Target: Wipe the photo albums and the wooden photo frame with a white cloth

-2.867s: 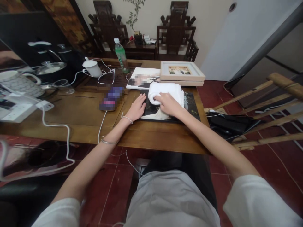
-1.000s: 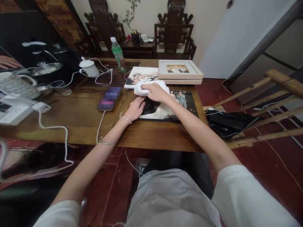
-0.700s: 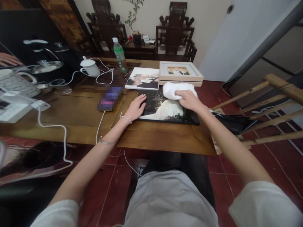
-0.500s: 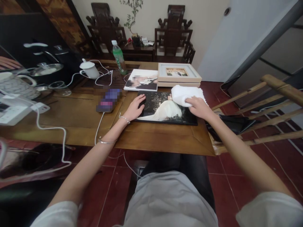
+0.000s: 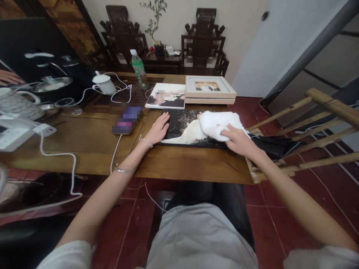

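Note:
A dark photo panel [image 5: 179,125] showing a figure in a long white dress lies flat near the table's front edge. My left hand [image 5: 158,129] rests with fingers stretched out on its left edge. A folded white cloth [image 5: 217,121] is gripped in my right hand [image 5: 237,140] and lies over the panel's right part, hiding much of it. Just behind the panel are a white-edged photo print [image 5: 165,96] and, beside it, two stacked light wooden picture frames [image 5: 210,93].
Left of the panel a phone [image 5: 127,120] lies on the wooden table [image 5: 92,144], its cable running off the front edge. Farther left stand a green-labelled bottle [image 5: 138,69], a lidded white cup [image 5: 103,84] and a power strip [image 5: 25,132]. A bamboo rack [image 5: 322,102] stands at right.
My right hand has moved the cloth toward me, down over the panel's right part. The left hand stays on the left edge. The whole view has shifted slightly.

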`<action>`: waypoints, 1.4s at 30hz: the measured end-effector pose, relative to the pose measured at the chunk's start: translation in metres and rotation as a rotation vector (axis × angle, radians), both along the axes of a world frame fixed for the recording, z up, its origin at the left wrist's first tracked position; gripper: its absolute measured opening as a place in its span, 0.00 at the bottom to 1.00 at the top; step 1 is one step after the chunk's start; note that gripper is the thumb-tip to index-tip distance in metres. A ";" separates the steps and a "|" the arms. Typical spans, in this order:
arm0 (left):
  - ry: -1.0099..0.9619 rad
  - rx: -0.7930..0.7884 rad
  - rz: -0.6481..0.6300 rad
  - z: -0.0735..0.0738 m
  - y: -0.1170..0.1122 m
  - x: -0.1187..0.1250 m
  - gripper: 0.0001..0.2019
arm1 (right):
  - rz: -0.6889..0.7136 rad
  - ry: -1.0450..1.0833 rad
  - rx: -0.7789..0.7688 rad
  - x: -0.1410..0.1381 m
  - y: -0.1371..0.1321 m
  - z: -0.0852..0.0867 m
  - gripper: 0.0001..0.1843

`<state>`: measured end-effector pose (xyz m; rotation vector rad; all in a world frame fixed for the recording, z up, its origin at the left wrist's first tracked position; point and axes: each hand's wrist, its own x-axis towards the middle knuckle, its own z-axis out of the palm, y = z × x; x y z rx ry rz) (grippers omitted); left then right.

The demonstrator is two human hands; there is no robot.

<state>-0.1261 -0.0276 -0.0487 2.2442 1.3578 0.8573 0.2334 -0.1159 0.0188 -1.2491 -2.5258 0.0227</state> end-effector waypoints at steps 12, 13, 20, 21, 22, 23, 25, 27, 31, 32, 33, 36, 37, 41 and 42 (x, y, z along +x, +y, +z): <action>0.021 0.014 -0.008 0.003 -0.001 -0.003 0.27 | -0.070 0.104 -0.040 -0.001 0.097 0.014 0.12; 0.016 0.013 -0.009 0.002 -0.001 -0.003 0.27 | -0.071 0.099 -0.044 0.000 0.091 0.013 0.13; 0.015 0.012 0.004 0.001 -0.001 0.000 0.27 | -0.024 0.014 0.022 0.004 -0.018 -0.004 0.19; 0.015 0.011 0.005 0.002 -0.001 0.000 0.27 | 0.006 0.030 0.034 0.005 -0.036 -0.006 0.20; 0.013 0.009 0.004 0.002 -0.001 0.000 0.27 | 0.041 0.043 0.041 0.006 -0.052 -0.009 0.20; 0.009 0.007 0.002 0.002 -0.001 0.000 0.27 | 0.085 0.063 0.048 0.007 -0.065 -0.011 0.20; 0.002 0.008 -0.002 0.002 -0.001 0.000 0.26 | 0.143 0.095 0.048 0.008 -0.081 -0.015 0.21; 0.001 0.012 -0.002 0.002 -0.001 0.000 0.26 | 0.150 0.113 0.035 0.008 -0.083 -0.015 0.21; 0.014 0.025 -0.015 0.002 0.000 -0.002 0.26 | 0.069 0.090 -0.004 0.007 -0.049 -0.007 0.21; 0.021 0.029 -0.017 0.002 0.000 -0.002 0.26 | 0.042 0.074 -0.016 0.007 -0.036 -0.004 0.20; 0.029 0.031 -0.017 0.002 0.000 -0.002 0.26 | 0.015 0.057 -0.029 0.007 -0.022 -0.001 0.19; 0.045 0.030 -0.013 0.001 0.000 -0.003 0.27 | -0.027 0.035 -0.071 0.006 0.023 0.009 0.14; 0.045 0.026 -0.014 0.001 0.000 -0.004 0.28 | -0.027 0.046 -0.083 0.005 0.037 0.012 0.12; 0.030 0.016 -0.024 0.002 0.000 -0.004 0.27 | -0.032 0.124 -0.095 0.003 0.086 0.019 0.08; 0.035 0.018 -0.025 0.002 0.000 -0.004 0.27 | -0.038 0.140 -0.095 0.003 0.095 0.019 0.08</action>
